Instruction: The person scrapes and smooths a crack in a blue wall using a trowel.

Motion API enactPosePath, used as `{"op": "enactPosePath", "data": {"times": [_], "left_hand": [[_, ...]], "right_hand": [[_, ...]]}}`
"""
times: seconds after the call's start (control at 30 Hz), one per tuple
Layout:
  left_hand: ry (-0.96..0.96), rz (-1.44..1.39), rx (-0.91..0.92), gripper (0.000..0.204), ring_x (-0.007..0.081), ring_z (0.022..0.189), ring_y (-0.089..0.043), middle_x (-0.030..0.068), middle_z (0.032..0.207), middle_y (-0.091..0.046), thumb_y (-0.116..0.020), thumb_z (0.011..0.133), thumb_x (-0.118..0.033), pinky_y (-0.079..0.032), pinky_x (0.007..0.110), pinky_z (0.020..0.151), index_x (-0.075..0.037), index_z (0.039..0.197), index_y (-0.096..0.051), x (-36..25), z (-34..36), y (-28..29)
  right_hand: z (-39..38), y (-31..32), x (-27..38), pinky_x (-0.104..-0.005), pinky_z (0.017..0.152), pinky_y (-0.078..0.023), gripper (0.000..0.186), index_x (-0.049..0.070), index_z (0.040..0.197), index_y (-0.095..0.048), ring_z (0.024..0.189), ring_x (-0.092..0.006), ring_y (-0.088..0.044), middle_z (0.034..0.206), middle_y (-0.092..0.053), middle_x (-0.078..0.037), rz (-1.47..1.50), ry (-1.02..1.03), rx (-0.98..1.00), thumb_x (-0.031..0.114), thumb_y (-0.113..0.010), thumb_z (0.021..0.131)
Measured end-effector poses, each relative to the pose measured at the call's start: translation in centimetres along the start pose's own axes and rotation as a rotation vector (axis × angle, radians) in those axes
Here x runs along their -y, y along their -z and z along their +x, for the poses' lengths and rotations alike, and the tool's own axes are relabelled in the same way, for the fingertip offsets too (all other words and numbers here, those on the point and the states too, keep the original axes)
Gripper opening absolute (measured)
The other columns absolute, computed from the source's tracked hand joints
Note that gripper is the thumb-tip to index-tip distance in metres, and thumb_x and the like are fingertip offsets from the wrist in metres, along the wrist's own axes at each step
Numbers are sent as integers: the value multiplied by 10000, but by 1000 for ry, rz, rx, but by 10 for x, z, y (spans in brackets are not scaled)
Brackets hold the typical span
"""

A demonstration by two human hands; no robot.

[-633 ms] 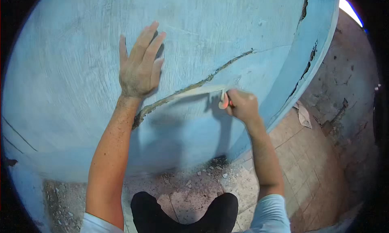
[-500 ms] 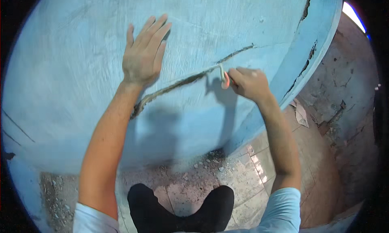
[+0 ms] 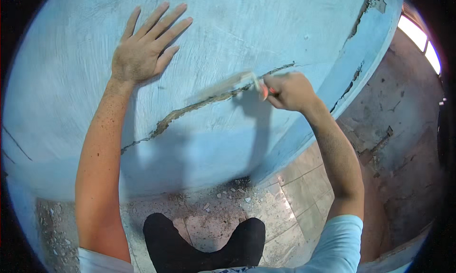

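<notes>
A light blue plastered wall (image 3: 213, 45) fills most of the head view, cut by a long slanting crack (image 3: 176, 114) with rough brown edges. My left hand (image 3: 138, 54) lies flat on the wall above the crack's left part, fingers spread and holding nothing. My right hand (image 3: 294, 91) is wrapped round the reddish-orange handle of a trowel (image 3: 227, 85) with a bent pale neck. Motion smears its long blade, which points left along the upper edge of the crack. Whether the blade touches the plaster I cannot tell.
More cracks (image 3: 352, 85) run near the wall's right edge. Below, a tiled floor (image 3: 298, 197) carries crumbs of debris around my dark-clad knees (image 3: 164, 235). A worn grey-brown surface (image 3: 394, 111) stands at the right, with a bright opening (image 3: 418, 35) above it.
My left hand has shifted left and slightly up, its fingers spreading wider and baring the crack's lower left end. The trowel blade, seen nearly edge-on before, now shows as a broad blur.
</notes>
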State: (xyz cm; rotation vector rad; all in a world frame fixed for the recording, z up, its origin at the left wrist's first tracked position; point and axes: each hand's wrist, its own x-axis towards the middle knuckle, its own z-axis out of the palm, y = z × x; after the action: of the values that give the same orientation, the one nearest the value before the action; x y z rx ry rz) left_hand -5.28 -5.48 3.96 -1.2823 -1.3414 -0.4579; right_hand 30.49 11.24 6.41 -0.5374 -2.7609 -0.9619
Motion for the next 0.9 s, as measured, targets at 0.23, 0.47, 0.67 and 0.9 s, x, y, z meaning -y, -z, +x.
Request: {"op": "enactPosePath", "data": {"times": [0.23, 0.47, 0.67, 0.9], "left_hand": [[11, -13, 15, 621, 130, 1588, -276, -134, 1723, -308, -591, 1010, -397, -129, 508, 1343, -410, 1605, -414, 0, 0, 3], [8, -7, -52, 579, 111, 1567, -309, -166, 1708, -325, -562, 1035, -438, -126, 478, 1352, -435, 1594, -410, -1, 3, 2], [24, -7, -27, 596, 112, 1564, -315, -170, 1705, -329, -584, 1020, -463, -136, 484, 1350, -441, 1590, -413, 0, 3, 3], [27, -41, -20, 586, 111, 1569, -305, -165, 1707, -326, -579, 1023, -442, -134, 488, 1349, -442, 1587, -419, -1, 3, 4]], "right_hand": [[17, 19, 9, -491, 598, -523, 187, 107, 879, -650, 703, -370, -681, 775, -690, -132, 0, -14, 222, 276, -727, 900], [22, 24, 7, -509, 656, -536, 167, 113, 834, -647, 767, -373, -696, 792, -710, -117, -88, 26, 394, 247, -742, 863], [14, -1, 8, -517, 680, -562, 152, 121, 919, -703, 803, -367, -717, 842, -735, -117, 343, 4, -161, 268, -714, 882], [14, -7, 5, -500, 694, -570, 196, 176, 1037, -712, 822, -362, -730, 833, -737, -118, 210, -127, 96, 313, -703, 897]]}}
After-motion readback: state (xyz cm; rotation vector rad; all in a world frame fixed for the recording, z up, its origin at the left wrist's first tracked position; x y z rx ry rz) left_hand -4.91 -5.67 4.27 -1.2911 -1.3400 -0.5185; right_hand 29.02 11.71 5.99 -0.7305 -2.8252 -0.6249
